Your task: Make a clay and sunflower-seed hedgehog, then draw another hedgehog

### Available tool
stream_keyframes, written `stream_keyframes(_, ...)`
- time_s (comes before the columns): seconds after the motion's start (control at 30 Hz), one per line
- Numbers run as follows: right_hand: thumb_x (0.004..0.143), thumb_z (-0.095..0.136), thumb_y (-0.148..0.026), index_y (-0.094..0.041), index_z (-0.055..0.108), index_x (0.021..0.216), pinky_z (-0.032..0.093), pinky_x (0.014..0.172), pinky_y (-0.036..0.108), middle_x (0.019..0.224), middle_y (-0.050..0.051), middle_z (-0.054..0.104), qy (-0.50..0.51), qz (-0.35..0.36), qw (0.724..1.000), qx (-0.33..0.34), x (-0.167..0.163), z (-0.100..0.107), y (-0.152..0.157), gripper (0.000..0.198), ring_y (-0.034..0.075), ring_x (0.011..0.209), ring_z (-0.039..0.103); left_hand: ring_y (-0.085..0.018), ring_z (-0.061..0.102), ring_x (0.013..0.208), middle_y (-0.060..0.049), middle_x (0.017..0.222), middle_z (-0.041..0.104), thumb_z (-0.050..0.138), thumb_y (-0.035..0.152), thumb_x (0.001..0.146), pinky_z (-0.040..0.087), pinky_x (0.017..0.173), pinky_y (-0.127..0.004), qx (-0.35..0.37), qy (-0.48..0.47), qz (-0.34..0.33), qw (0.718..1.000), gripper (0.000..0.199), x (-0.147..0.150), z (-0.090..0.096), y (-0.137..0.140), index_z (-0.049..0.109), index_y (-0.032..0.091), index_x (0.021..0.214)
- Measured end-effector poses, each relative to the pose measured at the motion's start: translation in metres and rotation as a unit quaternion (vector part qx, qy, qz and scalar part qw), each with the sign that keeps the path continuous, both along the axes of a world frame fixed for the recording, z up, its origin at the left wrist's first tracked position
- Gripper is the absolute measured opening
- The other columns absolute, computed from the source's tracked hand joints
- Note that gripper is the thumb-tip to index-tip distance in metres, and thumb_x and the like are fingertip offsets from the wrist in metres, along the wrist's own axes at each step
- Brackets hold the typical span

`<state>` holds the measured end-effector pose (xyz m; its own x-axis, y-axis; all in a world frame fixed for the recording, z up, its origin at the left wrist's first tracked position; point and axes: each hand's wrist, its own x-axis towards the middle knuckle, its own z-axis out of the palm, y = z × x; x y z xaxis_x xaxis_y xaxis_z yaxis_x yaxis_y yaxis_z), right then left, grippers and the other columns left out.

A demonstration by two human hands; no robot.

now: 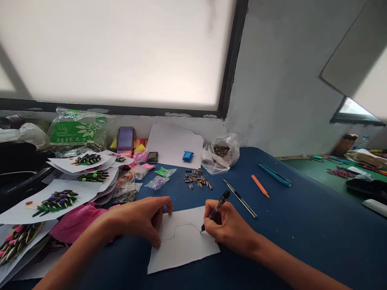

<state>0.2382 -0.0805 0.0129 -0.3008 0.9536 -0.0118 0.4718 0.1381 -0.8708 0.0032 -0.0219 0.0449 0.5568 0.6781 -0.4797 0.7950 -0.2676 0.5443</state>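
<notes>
Two bare hands meet at a small white sheet of paper lying on the near part of the blue table. The right hand is closed around a black pen, gripped low, its tip on or just above the paper at the right end of a thin, wavering line. The left hand is loosely arched, thumb and fingers parted, the thumb at the sheet's left edge; it grips no object, and how firmly it presses is hard to tell, since the palm hides the contact.

If that pressure is light, the sheet could turn under the pen and the curve would jump. The right hand rests over the sheet's right edge, so a sideways drag might pull the paper or smear fresh ink. Just beyond lies a craft knife, near enough that a careless reach could catch it; a wide sweep forward might also scatter the loose striped seeds
</notes>
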Motion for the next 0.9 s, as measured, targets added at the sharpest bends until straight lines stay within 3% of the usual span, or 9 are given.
stream_keyframes(0.57,0.073,0.048,-0.009,-0.019,0.044,0.066,0.025,0.045,0.021,0.053,-0.008,0.037,-0.001,0.012,1.0,0.0,-0.0003,0.0032,-0.001,0.013,0.008,0.048,0.04,-0.014,0.051,0.066,0.008,0.073,0.051,0.075,0.026,0.054,0.035,0.052,-0.023,0.009,0.007,-0.004,1.0,0.055,-0.003,-0.0046,0.0016,0.052,0.025,0.103)
stream_keyframes(0.9,0.073,0.049,-0.009,-0.02,0.042,0.064,0.023,0.045,0.022,0.052,-0.008,0.035,0.002,-0.004,1.0,0.026,0.0026,0.0034,-0.0004,0.016,0.008,0.049,0.032,-0.014,0.051,0.065,0.008,0.072,0.051,0.075,0.025,0.054,0.035,0.052,-0.022,0.007,0.006,-0.007,1.0,0.054,-0.003,-0.0029,0.0011,0.052,0.025,0.103)
